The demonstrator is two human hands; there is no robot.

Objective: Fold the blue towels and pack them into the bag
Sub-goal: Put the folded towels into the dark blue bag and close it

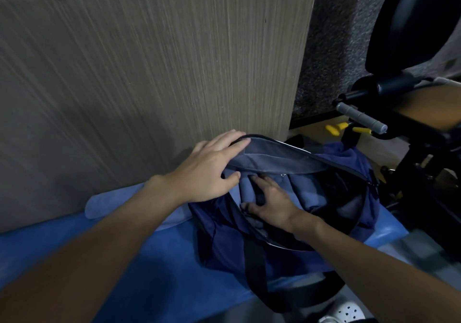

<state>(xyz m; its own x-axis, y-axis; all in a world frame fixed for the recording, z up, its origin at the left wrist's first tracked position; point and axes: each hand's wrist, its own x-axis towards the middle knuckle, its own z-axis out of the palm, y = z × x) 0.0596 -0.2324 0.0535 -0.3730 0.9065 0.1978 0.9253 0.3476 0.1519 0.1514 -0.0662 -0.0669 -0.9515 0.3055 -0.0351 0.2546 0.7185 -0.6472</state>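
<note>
towels (306,193) in bag (274,260) | bag on bench (149,260) | loose towel (109,203) left of bag

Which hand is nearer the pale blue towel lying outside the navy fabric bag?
Left. The left hand holds the bag open beside that towel; the right hand lies inside the bag, farther off.

Looks like a gym or fitness room: black metal exercise machine (409,163) on the right with grey ribbed grip handle (360,118) and yellow plastic pin knobs (361,130). Blue padded bench surface (149,260) below, grey-brown wood-grain wall panel (149,60) behind.
</note>
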